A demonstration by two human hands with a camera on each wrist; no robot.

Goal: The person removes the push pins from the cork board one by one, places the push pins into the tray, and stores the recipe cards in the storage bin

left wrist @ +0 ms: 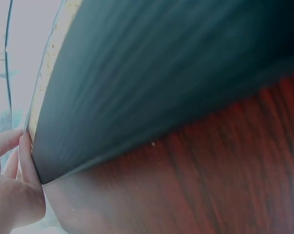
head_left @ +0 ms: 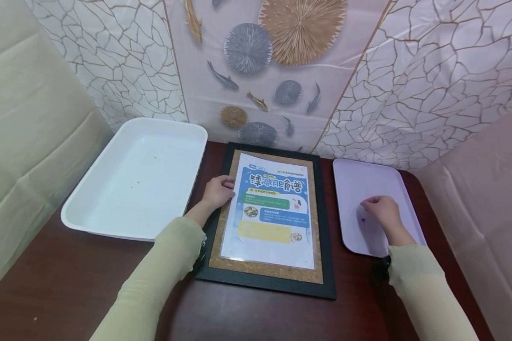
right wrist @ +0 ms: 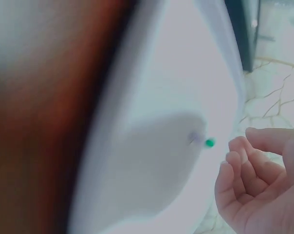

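My left hand (head_left: pixel 216 192) rests at the left side of a cork board (head_left: pixel 217 255) in a black frame (head_left: pixel 264 286). Its fingertips touch the left edge of a printed sheet (head_left: pixel 266 253) lying on the cork. In the left wrist view the fingers (left wrist: pixel 26 158) press at that edge. My right hand (head_left: pixel 384 211) hovers low over a lilac tray (head_left: pixel 364 177), fingers bent, thumb near the index finger. A small blue dot (head_left: pixel 363 219) shows below it. In the right wrist view, a small green-headed piece (right wrist: pixel 210 143) and a pale pin-like one (right wrist: pixel 193 138) lie just beyond the fingertips.
A large white tray (head_left: pixel 121 220) stands left of the board on the dark red-brown table (head_left: pixel 234 315). Patterned cloth (head_left: pixel 414 94) hangs behind, and plain cloth (head_left: pixel 21 118) borders the left side. The frame's right edge stands close to the lilac tray.
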